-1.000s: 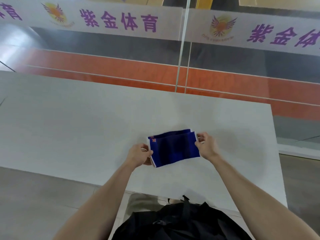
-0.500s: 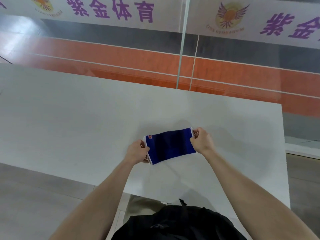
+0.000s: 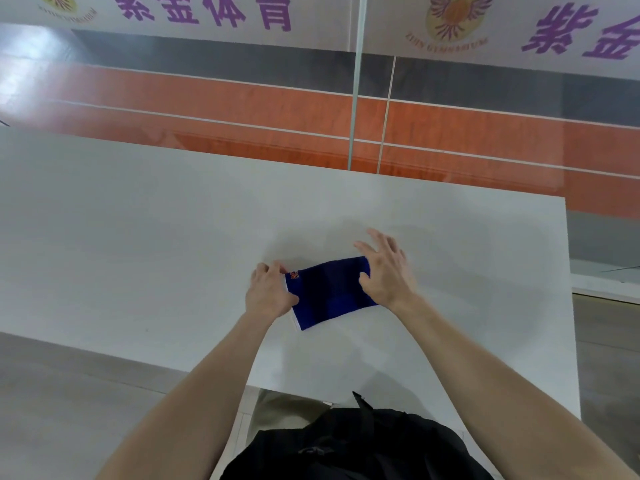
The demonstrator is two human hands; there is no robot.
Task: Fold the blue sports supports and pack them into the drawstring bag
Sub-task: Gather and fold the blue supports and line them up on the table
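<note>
right hand (image 3: 384, 271): not pinching anymore. Half a second ago it had the right end nipped between its fingers; now the fingers are spread out straight and the palm sits flat on the right end of the blue support (image 3: 329, 296).
left hand (image 3: 270, 289): same as before, fingers curled round the left edge with the thumb lying on the fabric, so it's still holding that end.
blue support: down on the table (image 3: 138, 237) now, a bit right of the middle. It lies flat as a doubled-over rectangle, slightly skewed, with white trim along the left edge and a small orange logo (image 3: 294, 275) at the far-left corner.
what changed: it went from being stretched between two pinches to being laid down and pressed.
what that means: my read is the fold on this one is basically made and the right hand is just flattening it. So folding is nearly done here and packing hasn't started.
black bag (image 3: 346, 445): dark thing with a strap at the near edge, down by the person's lap. Can't tell if it's the drawstring bag.
other supports: none in view.
far side: banner (image 3: 207, 12) with purple characters, and an orange floor strip behind glass.
</note>
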